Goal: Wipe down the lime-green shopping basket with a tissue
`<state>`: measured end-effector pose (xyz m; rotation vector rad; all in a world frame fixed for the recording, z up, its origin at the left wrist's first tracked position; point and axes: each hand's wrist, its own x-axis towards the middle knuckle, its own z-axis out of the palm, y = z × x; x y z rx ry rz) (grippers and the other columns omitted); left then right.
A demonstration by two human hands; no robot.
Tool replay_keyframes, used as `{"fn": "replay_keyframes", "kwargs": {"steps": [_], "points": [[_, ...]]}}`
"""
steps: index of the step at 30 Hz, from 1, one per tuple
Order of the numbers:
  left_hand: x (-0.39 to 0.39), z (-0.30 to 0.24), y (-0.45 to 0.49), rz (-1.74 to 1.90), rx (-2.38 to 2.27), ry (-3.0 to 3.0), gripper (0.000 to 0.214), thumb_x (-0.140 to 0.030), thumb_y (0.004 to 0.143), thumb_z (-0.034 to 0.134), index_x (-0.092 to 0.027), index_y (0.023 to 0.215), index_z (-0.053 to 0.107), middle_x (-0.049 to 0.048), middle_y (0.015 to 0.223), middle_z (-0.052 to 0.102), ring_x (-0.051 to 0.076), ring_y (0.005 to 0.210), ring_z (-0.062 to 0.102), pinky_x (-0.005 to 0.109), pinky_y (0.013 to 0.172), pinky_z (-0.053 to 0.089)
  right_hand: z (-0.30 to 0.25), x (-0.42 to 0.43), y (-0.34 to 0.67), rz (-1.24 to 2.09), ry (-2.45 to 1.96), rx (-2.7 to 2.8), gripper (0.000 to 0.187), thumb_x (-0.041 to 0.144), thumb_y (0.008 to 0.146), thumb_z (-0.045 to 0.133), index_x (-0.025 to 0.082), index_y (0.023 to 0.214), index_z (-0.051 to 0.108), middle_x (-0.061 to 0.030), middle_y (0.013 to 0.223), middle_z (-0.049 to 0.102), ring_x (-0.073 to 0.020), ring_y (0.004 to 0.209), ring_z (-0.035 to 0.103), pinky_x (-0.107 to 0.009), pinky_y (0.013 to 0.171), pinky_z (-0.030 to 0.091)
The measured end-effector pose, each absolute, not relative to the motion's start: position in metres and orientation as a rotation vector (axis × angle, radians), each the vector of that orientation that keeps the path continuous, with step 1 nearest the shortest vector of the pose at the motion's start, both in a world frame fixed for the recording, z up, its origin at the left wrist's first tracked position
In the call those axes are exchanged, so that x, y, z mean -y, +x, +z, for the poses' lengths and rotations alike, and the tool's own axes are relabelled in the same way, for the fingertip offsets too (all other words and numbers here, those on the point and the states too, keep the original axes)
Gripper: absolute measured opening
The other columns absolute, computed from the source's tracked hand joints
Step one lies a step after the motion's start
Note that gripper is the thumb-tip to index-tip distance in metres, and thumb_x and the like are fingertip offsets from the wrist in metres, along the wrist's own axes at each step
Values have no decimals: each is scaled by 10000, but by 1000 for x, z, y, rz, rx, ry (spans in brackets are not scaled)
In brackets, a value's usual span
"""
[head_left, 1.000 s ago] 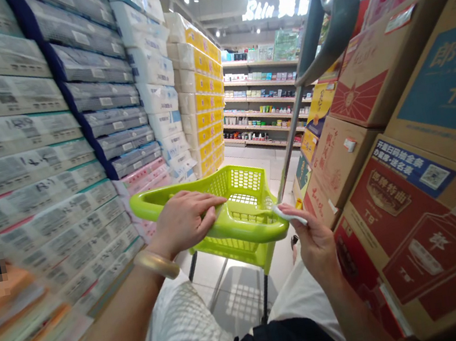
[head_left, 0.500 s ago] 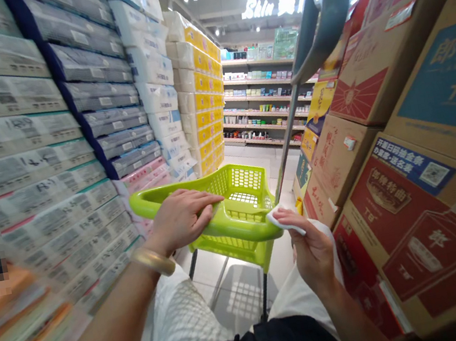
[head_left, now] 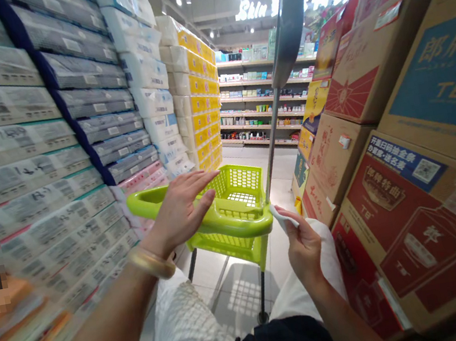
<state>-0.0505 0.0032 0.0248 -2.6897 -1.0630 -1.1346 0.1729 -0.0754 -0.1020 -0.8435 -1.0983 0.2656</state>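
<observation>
A small lime-green shopping cart (head_left: 248, 220) with a perforated basket stands in front of my legs. My left hand (head_left: 183, 205), with a gold bangle on the wrist, lies over the left part of the cart's rim, fingers straight and the thumb apart. Between thumb and fingers of my right hand (head_left: 305, 242) is a folded white wipe (head_left: 284, 216); its edge is at the right corner of the rim, and I cannot tell whether they touch. From that corner rises a metal pole (head_left: 273, 151) with a grey ring-like top (head_left: 287, 31), seen edge-on.
Tall stacks of packaged paper (head_left: 6, 139) line the left side, with yellow-and-white packs (head_left: 198, 102) farther on. Cardboard cartons (head_left: 423, 224) are piled close on the right. Shelves of small goods (head_left: 259, 94) stand at the far end of the tiled aisle.
My left hand's fingers have lifted and spread somewhat from the rim. My right hand has drawn slightly away from the rim with the wipe. The pole's top has turned edge-on and shifted left.
</observation>
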Motion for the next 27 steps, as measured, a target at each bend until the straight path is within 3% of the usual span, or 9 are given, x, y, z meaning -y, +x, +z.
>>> {"fn": "replay_keyframes", "kwargs": {"steps": [6, 13, 19, 23, 27], "points": [[19, 30, 10, -1288, 1011, -2975, 487, -397, 947, 393, -194, 1383, 470, 84, 1380, 576, 226, 1281, 518, 433, 1111, 392, -109, 75, 168, 261, -822, 1148, 211, 252, 934, 570, 227, 1082, 718, -79, 1211, 700, -241, 1175, 637, -465, 1046, 494], [20, 16, 53, -1070, 1321, -2922, 558, -279, 892, 438, -104, 1420, 393, 145, 1438, 509, 249, 1287, 521, 395, 1107, 404, -116, 66, 168, 361, -937, 1007, 231, 344, 909, 598, 194, 1020, 735, -87, 1078, 752, -236, 1015, 713, -439, 948, 560], [23, 5, 54, -708, 1349, -2834, 645, -283, 879, 480, -217, 1486, 274, 105, 1411, 547, 307, 1132, 635, 438, 931, 504, -119, 66, 167, 324, -862, 1086, 220, 305, 922, 575, 194, 1027, 733, -88, 1117, 739, -232, 1082, 686, -433, 981, 541], [20, 5, 48, -701, 1261, -2833, 641, -327, 885, 496, -218, 1482, 291, 96, 1347, 604, 285, 1119, 641, 397, 933, 494, -120, 61, 169, 318, -955, 1069, 222, 308, 916, 568, 195, 1018, 730, -79, 1045, 761, -222, 1001, 715, -424, 941, 565], [17, 4, 40, -689, 1200, -2847, 691, -382, 882, 514, -202, 1496, 253, 98, 1279, 649, 288, 1106, 644, 404, 917, 492, -119, 64, 164, 282, -896, 1117, 217, 244, 926, 545, 209, 1047, 722, -81, 1132, 734, -226, 1082, 687, -420, 961, 557]]}}
